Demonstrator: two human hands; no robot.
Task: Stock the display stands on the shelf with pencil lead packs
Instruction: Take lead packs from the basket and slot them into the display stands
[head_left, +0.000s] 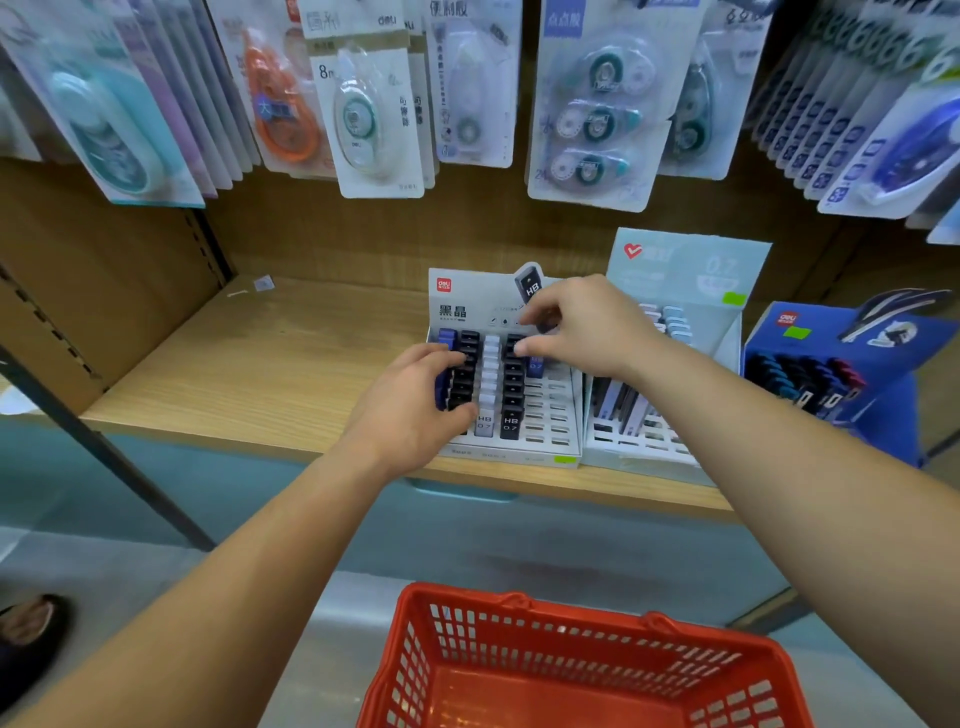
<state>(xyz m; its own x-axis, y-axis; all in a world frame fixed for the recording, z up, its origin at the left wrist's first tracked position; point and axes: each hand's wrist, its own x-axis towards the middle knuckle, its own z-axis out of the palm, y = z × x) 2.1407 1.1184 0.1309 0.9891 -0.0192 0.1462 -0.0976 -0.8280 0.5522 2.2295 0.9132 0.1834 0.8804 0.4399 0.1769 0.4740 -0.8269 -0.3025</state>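
A white slotted display stand (558, 415) sits on the wooden shelf (249, 374), holding rows of black, white and blue pencil lead packs (511, 395). My left hand (410, 410) rests at the stand's left edge, its fingers curled round a small stack of blue and black packs (447, 387). My right hand (587, 332) hovers over the stand's back rows and pinches a blue pack (535, 364) marked 0.7 above an open slot. A second white stand (644, 431) with grey and white packs is just to the right.
A blue display box (831, 374) with dark packs stands at the far right. Correction-tape blister packs (374, 119) hang above the shelf. A red shopping basket (582, 670) sits below, near me. The shelf's left half is bare wood. A shoe (31, 623) shows at lower left.
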